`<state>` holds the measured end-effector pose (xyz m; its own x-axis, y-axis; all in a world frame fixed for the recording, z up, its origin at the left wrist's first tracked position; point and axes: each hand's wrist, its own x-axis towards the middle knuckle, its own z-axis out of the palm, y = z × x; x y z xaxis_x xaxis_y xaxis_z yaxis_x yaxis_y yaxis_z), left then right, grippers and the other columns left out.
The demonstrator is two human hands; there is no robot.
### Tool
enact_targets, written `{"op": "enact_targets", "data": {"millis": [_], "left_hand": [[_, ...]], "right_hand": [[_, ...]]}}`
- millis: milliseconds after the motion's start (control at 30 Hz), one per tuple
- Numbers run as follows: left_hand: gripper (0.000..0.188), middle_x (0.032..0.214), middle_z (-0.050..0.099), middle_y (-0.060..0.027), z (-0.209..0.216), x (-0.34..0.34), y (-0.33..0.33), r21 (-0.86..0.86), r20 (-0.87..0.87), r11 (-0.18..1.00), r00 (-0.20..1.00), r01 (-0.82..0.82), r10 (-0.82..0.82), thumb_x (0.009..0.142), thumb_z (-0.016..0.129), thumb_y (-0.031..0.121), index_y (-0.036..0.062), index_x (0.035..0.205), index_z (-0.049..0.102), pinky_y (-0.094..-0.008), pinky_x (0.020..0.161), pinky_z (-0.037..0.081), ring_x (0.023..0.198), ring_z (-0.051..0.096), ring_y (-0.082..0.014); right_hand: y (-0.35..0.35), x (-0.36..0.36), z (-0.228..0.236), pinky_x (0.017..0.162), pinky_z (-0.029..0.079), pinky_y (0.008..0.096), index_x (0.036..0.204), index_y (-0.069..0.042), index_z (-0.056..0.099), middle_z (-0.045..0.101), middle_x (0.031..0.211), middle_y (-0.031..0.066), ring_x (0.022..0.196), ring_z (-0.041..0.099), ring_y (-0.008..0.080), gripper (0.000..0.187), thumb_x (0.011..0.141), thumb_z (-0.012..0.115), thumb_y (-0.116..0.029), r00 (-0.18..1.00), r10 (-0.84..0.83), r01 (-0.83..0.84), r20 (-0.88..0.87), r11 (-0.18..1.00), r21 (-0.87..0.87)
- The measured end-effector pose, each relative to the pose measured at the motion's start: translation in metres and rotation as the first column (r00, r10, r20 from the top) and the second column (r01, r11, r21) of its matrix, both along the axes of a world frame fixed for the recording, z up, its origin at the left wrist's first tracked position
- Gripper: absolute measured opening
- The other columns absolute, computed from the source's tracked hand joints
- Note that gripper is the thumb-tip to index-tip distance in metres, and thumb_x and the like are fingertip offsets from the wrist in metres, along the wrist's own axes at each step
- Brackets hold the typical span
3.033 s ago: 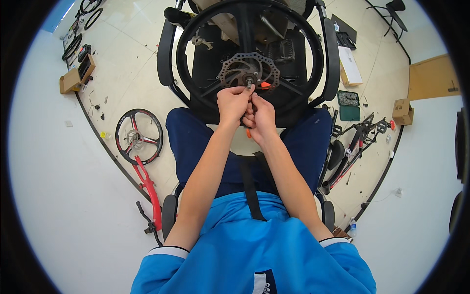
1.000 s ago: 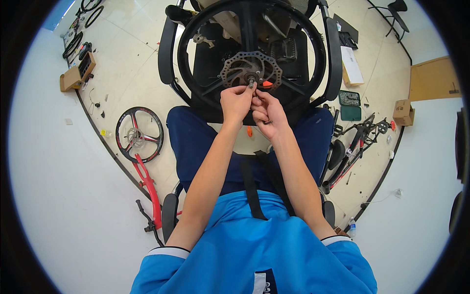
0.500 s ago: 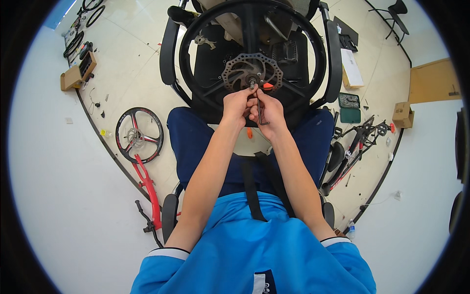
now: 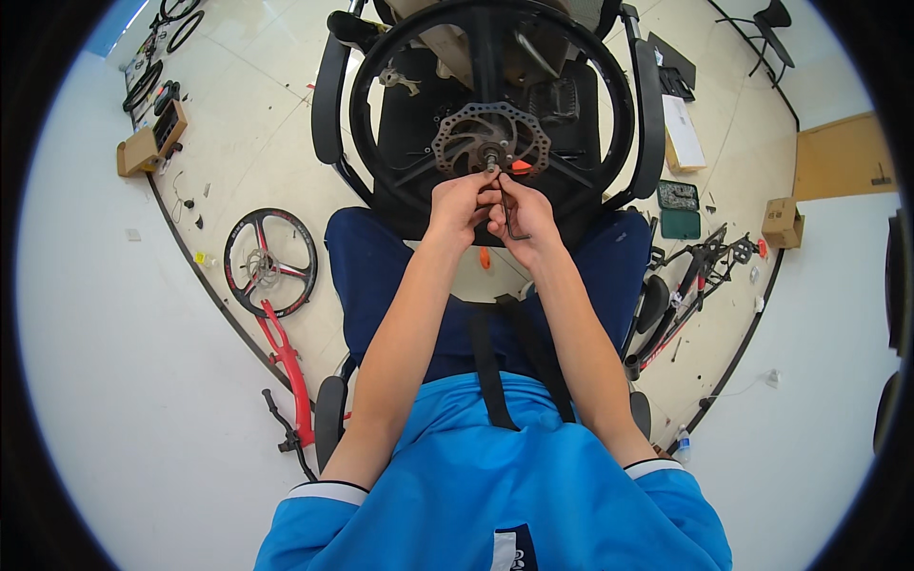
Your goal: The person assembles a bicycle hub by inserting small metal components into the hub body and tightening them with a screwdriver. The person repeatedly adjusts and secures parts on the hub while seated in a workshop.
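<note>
Wheel (image 4: 488, 71) on chair seat (image 4: 409, 225), rotor (image 4: 445, 145) facing person; axle (image 4: 491, 163) nearer seat's front edge. Left hand (image 4: 459, 204): fingertips pinched narrow at axle tip, cannot tell whether holding anything. Right hand (image 4: 529, 211): holding hex key (image 4: 508, 218), bent end toward person.

At twelve o'clock, a black wheel (image 4: 487, 62) sits over the seat of a black chair (image 4: 648, 119), its brake disc (image 4: 474, 141) facing you. Your left hand (image 4: 457, 206) has its fingertips by the end of the axle (image 4: 490, 163); whether they pinch anything is too small to tell. Just beside it, your right hand (image 4: 528, 217) holds a bent hex key (image 4: 506, 217), its short arm toward three o'clock. On the floor (image 4: 238, 124), a second wheel (image 4: 306, 286) lies at nine, a red frame part (image 4: 297, 381) at eight, a bike frame (image 4: 702, 283) at three, a cardboard box (image 4: 141, 156) at ten.
</note>
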<state>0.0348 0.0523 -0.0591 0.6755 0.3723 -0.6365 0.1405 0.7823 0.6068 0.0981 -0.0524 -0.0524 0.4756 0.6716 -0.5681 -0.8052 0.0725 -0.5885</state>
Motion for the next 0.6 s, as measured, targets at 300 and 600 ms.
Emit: {"op": "enact_targets", "data": {"millis": [300, 600], "left_hand": [[0.023, 0.057, 0.051, -0.0011, 0.0066, 0.0017, -0.0066, 0.013, -0.010, 0.998, 0.998, -0.056, 0.056, 0.089, 0.066, 0.019, 0.0018, 0.074, 0.061, -0.0262, 0.044, 0.041, 0.043, 0.050, -0.0140], [0.017, 0.065, 0.056, 0.0009, 0.0045, -0.0014, -0.0041, 0.067, -0.039, 0.997, 0.999, -0.034, 0.037, 0.088, 0.061, 0.020, 0.0069, 0.078, 0.063, -0.0273, 0.058, 0.042, 0.056, 0.053, -0.0110]], "right_hand": [[0.0004, 0.0006, 0.0000, 0.050, 0.049, 0.0246, 0.094, -0.003, 0.062, 0.067, 0.077, 0.0053, 0.054, 0.056, 0.0092, 0.025, 0.099, 0.050, -0.025, 1.000, -0.004, 0.004, 0.026, 1.000, -0.001], [-0.0012, 0.0070, -0.0020, 0.058, 0.052, 0.0240, 0.095, -0.003, 0.064, 0.068, 0.082, 0.0042, 0.064, 0.059, 0.0086, 0.022, 0.098, 0.053, -0.023, 0.997, 0.027, -0.021, 0.073, 0.997, -0.077]]}}
